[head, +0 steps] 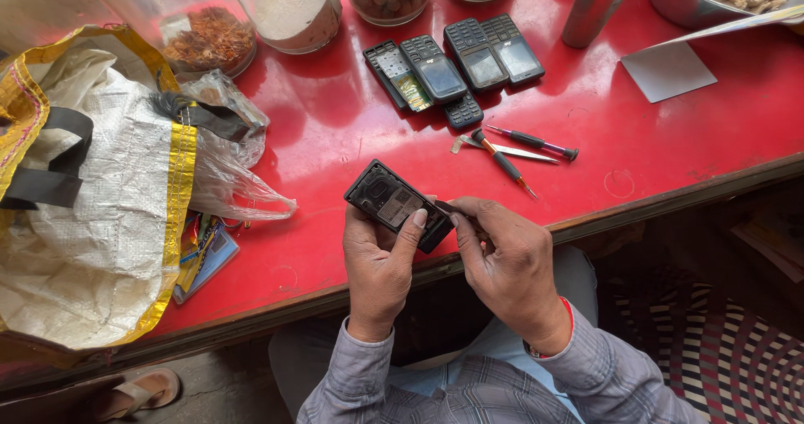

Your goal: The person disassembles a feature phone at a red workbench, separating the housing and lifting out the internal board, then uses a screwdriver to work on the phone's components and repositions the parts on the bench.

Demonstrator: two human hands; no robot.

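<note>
Phone: a small black phone (398,205) with its back cover off is held over the near edge of the table, at the middle of the scene, insides turned up.
Table: the red table (352,131) is spread across most of the view, its wooden edge running along the near side.
Bag: a large white woven bag (92,214) with yellow trim and black straps is laid at the left end, with crumpled clear plastic (226,168) beside it.
Jars: glass jars (293,5) of dried goods are lined along the far side.
Bowl: a metal bowl (670,1) is seen at the far right corner, a metal cup (596,5) just left of it.
Other phones: four keypad phones (456,64) are laid side by side far of the hands, one opened.
Tools: two small screwdrivers (511,152) and tweezers (511,150) are laid between the phones and the hands.
Left hand: the left hand (381,265) is closed around the phone from below, thumb pressed on its right end.
Right hand: the right hand (507,261) is pinched on a small dark piece at the phone's right end; what the piece is cannot be told.
</note>
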